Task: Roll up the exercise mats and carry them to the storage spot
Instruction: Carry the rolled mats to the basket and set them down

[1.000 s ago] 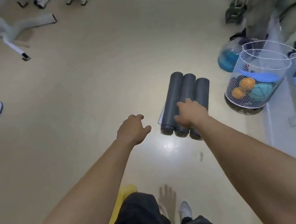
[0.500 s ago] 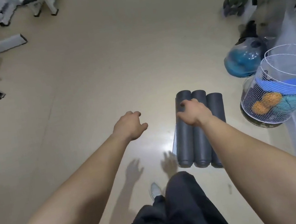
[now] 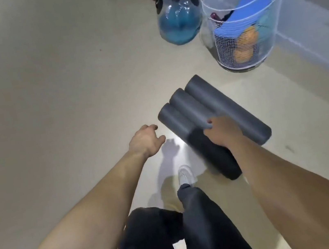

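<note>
Gripping 3 rolled grey mats (image 3: 220, 102) w/ right hand (image 3: 223, 133); left hand (image 3: 144, 141) loose, empty.

The three rolled mats (image 3: 227, 103) look like dark grey foam, matt and smooth along their sides. The floor (image 3: 47, 99) under them is a smooth beige surface, glossy enough to throw back a white glare just left of the rolls. The basket (image 3: 225, 50) at far right is thin white wire mesh. Left of it a blue ball (image 3: 178, 25) sits wrapped in clear, shiny plastic. The trousers (image 3: 156, 244) are matt black cloth.
</note>
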Available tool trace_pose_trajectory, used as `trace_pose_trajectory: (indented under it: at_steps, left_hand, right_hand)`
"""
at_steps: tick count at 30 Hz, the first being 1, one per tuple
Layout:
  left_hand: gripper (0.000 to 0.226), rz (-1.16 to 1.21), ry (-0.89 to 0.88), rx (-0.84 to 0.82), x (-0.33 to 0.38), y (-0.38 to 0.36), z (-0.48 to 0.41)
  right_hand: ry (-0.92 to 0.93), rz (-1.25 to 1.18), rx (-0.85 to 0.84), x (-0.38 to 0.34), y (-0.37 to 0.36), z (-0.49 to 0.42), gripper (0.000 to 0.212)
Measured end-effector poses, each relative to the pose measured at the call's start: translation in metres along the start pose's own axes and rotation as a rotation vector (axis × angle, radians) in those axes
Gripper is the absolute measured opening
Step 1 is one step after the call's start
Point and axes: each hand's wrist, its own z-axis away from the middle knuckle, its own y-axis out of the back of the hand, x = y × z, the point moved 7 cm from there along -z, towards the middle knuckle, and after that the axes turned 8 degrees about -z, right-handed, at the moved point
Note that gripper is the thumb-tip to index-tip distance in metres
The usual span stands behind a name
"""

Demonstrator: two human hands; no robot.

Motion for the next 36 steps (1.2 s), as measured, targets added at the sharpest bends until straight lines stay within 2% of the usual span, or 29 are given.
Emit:
trace_pose_trajectory:
  at_steps: [6,9,12,15,18,20,25,27,31,33,36]
  left_hand:
    - [0.044,-0.093,-0.206,-0.118,0.061,-0.074,-0.121]
    - [0.042,-0.07,-0.221,-0.153,0.07,-0.136,-0.182]
    - [0.051,-0.048,-0.183,-0.109,0.048,-0.185,-0.258]
    - [0.075,-0.001,-0.107,0.037,0.02,-0.224,-0.347]
    - [0.102,-0.085,-0.043,0.228,0.0,-0.252,-0.419]
    - [0.109,-0.047,-0.056,0.329,-0.01,-0.267,-0.457]
    - [0.103,0.333,-0.184,0.383,-0.042,-0.289,-0.515]
    - [0.097,0.472,-0.162,0.358,-0.053,-0.29,-0.521]
    - [0.085,0.545,-0.154,0.317,-0.055,-0.29,-0.529]
    - [0.087,0.548,-0.174,0.293,-0.054,-0.288,-0.526]
    - [0.096,0.503,-0.232,0.254,-0.052,-0.286,-0.52]
  right_hand:
    - [-0.3,-0.227,0.084,0.106,-0.077,-0.044,0.055]
    - [-0.469,-0.328,0.141,0.174,-0.141,-0.062,0.057]
    - [-0.581,-0.412,0.216,0.233,-0.207,-0.086,0.059]
    - [-0.661,-0.448,0.32,0.292,-0.274,-0.124,0.06]
    - [-0.768,-0.445,0.486,0.346,-0.335,-0.162,0.075]
    - [-0.858,-0.51,0.643,0.375,-0.371,-0.181,0.088]
    - [-0.998,-0.636,1.092,0.415,-0.412,-0.193,0.09]
    - [-1.043,-0.762,1.178,0.418,-0.422,-0.194,0.095]
    - [-1.21,-0.941,1.137,0.424,-0.418,-0.199,0.111]
    - [-1.295,-0.966,1.085,0.428,-0.411,-0.196,0.11]
    - [-1.292,-0.992,1.015,0.42,-0.407,-0.191,0.107]
